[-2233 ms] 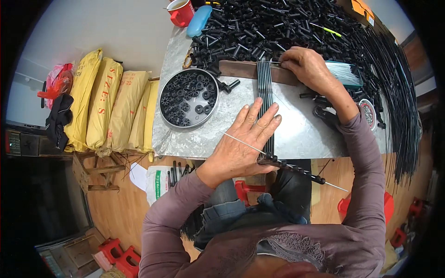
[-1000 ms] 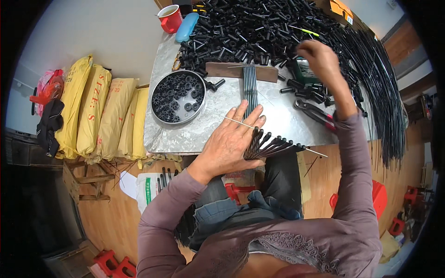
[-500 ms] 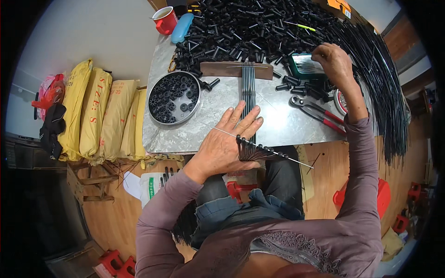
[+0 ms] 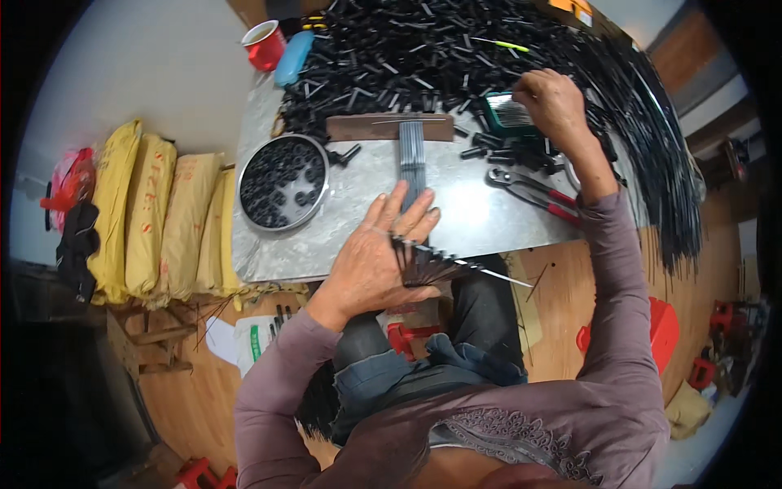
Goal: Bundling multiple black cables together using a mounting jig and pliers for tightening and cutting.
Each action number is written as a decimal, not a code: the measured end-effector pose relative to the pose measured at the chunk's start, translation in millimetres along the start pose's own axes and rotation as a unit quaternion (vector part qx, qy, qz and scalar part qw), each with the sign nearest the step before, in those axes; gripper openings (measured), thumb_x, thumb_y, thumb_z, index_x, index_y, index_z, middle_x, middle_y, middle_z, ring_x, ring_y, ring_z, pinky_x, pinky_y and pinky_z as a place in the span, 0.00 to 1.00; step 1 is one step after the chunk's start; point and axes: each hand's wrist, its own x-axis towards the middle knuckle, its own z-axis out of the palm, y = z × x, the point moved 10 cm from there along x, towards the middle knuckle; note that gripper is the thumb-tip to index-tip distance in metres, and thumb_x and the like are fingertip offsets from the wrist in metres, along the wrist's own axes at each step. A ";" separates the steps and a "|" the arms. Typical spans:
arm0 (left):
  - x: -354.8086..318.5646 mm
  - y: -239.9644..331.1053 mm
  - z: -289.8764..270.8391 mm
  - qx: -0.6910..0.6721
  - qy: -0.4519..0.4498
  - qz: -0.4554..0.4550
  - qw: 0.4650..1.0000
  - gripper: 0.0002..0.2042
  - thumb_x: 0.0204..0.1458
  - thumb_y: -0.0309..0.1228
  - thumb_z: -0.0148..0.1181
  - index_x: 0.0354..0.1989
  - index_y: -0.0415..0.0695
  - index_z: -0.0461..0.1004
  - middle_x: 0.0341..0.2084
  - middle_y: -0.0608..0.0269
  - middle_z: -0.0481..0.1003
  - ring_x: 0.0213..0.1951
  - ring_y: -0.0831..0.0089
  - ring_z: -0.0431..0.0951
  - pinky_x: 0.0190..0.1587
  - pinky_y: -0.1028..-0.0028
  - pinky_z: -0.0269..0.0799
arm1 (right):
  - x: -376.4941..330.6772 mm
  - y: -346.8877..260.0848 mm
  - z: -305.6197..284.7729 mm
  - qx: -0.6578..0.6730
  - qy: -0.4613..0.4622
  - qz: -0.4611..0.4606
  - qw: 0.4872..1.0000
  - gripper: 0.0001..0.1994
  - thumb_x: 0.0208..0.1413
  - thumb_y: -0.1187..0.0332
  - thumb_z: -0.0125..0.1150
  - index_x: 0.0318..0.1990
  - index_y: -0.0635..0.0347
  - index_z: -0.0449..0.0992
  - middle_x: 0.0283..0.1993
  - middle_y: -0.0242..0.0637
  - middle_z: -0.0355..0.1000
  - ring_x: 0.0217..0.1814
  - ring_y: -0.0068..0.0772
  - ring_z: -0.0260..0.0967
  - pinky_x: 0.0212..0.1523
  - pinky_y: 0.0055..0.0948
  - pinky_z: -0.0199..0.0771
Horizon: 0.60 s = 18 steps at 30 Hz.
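My left hand (image 4: 366,257) lies palm down at the table's front edge, fingers spread over a flat row of thin black rods (image 4: 414,186). A fan of the rods, with small black knobs on their ends, is held at its thumb side. A thin metal needle (image 4: 513,279) runs across the hand and past those knobs. The rods' far ends meet a brown wooden bar (image 4: 350,128). Over the right side of a green box (image 4: 492,120) holding thin metal pins, my right hand (image 4: 555,106) is closed with bent fingers; whatever they pinch is hidden.
A round tray (image 4: 324,181) of small black rings stands left. Red-handled pliers (image 4: 533,192) lie right. Black bolt-like parts (image 4: 391,61) heap at the back, with long black rods (image 4: 664,163) at the right edge. A red cup (image 4: 265,50) and blue case (image 4: 293,59) stand back left.
The whole view has shifted, so the table and its things appear further left. Both hands keep nearly the same places relative to the rods and the green box.
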 end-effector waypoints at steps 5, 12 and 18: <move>4.3 3.4 1.4 -0.002 0.003 0.012 1.000 0.45 0.32 0.52 0.72 0.60 0.42 0.63 0.64 0.52 0.57 0.66 0.45 0.52 0.65 0.51 0.51 | 5.8 -5.2 -13.4 -0.004 0.063 -0.022 0.998 0.04 0.50 0.68 0.61 0.30 0.57 0.75 0.29 0.36 0.73 0.34 0.41 0.72 0.33 0.37 0.70; 3.2 2.9 0.1 0.009 -0.002 0.003 1.000 0.44 0.31 0.50 0.72 0.59 0.41 0.63 0.64 0.51 0.57 0.66 0.45 0.52 0.65 0.51 0.52 | 23.9 -62.6 -25.6 0.262 0.151 -0.014 0.953 0.03 0.57 0.72 0.57 0.37 0.60 0.73 0.25 0.36 0.71 0.25 0.27 0.68 0.28 0.25 0.69; 4.2 2.8 0.0 0.009 0.009 0.002 1.000 0.44 0.30 0.49 0.72 0.58 0.40 0.65 0.64 0.52 0.57 0.66 0.45 0.53 0.65 0.52 0.53 | 31.8 -91.2 70.0 0.322 -0.089 -0.019 0.942 0.07 0.54 0.74 0.57 0.39 0.65 0.77 0.34 0.40 0.75 0.36 0.33 0.73 0.38 0.31 0.72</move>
